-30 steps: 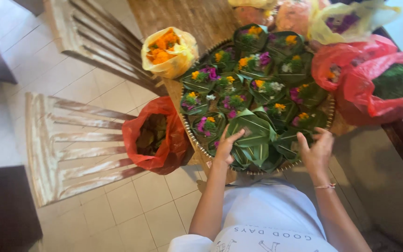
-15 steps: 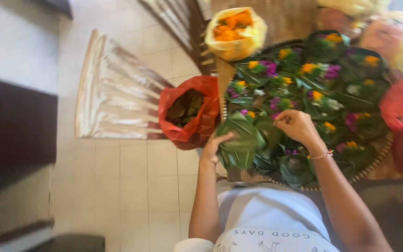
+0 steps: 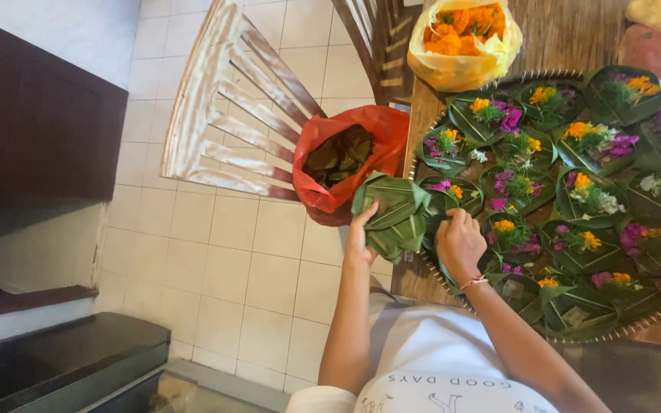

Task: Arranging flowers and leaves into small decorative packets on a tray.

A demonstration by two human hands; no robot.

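left hand [image 3: 360, 237]: fingers clamped on stack of folded leaf cups [image 3: 392, 214], at round tray's [image 3: 422, 145] left rim
right hand [image 3: 459, 241]: fingers curled together, gripping stack's right side
beside: red bag [image 3: 350, 164] of leaves just left; yellow bag [image 3: 464, 38] of orange flowers above

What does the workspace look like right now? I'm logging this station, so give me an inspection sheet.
Surface: brown wooden table, mostly covered.
Job's things: stack of folded green leaf cups held at the edge of the round woven tray; tray full of leaf cups with orange, purple and white flowers.
Clutter: red plastic bag of leaves; yellow plastic bag of orange flowers.
Fingers: left hand grips the stack; right hand rests closed beside it.
Cables: nothing seen.
Surroundings: pale slatted wooden chair, tiled floor, dark cabinet.
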